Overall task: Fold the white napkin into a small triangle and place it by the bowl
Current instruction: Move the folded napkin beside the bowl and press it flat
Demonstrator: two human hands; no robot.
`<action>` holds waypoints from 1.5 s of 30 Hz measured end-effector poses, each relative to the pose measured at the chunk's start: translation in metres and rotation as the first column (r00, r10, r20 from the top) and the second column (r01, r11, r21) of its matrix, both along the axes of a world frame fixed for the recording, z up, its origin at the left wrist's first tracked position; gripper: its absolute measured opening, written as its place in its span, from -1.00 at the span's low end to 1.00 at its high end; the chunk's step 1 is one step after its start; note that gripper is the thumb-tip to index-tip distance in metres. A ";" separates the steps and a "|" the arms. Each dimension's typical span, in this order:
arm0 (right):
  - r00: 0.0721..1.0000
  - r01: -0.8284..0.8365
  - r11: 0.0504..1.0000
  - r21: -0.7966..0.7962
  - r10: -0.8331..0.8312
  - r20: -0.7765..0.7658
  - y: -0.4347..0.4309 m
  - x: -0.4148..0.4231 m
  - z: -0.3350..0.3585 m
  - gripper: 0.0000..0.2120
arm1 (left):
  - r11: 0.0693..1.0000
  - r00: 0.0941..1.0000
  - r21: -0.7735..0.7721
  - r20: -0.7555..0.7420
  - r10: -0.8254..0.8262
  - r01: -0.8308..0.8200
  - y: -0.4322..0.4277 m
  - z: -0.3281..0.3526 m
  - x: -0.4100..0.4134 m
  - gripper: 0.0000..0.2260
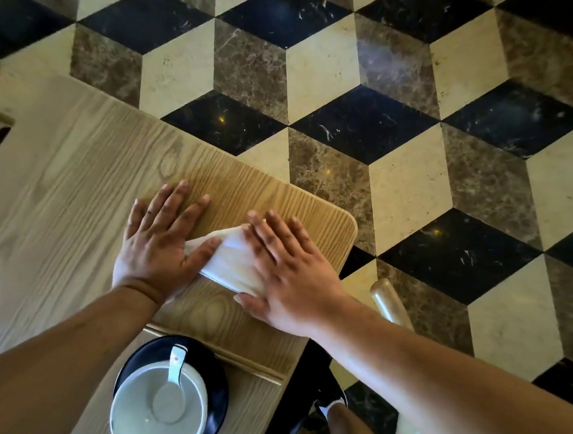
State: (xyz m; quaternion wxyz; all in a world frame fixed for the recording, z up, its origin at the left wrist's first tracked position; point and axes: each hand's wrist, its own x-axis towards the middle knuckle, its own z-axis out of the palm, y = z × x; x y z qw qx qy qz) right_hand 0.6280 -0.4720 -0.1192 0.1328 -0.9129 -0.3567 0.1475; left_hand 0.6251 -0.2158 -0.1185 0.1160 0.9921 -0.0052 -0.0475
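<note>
The white napkin [229,259] lies folded on the wooden table [75,182] near its right corner. My left hand [159,244] rests flat with fingers spread, its thumb pressing the napkin's left end. My right hand [288,270] lies flat over the napkin's right part and hides that side. Only the middle strip of the napkin shows between the hands. The white bowl [156,409] with a white spoon [173,384] in it sits on a black plate [214,372], close to me below my left forearm.
The table's rounded corner [349,223] and right edge are just beyond my right hand. Wooden chopsticks [219,355] lie between the bowl and the napkin. A chair back [389,302] stands beside the table, over a patterned marble floor [406,109].
</note>
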 end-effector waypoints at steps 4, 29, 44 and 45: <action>1.000 0.012 1.000 -0.013 -0.012 0.028 -0.006 -0.001 0.003 -0.09 | 1.000 1.000 -0.001 0.030 -0.006 0.006 0.002 -0.004 -0.001 -0.31; 0.995 0.035 0.999 0.010 -0.035 0.089 -0.004 -0.003 -0.004 -0.09 | 0.996 0.996 0.003 -0.010 -0.090 0.090 -0.012 -0.004 -0.002 -0.44; 0.998 0.010 0.998 -0.063 -0.006 0.056 -0.003 -0.003 0.000 -0.09 | 0.981 0.967 0.122 -0.224 -0.118 0.148 -0.011 0.004 0.006 -0.39; 0.999 0.003 0.994 -0.111 0.001 0.034 -0.004 -0.002 0.003 -0.09 | 0.969 0.952 0.179 -0.281 -0.118 0.173 -0.015 0.007 0.009 -0.38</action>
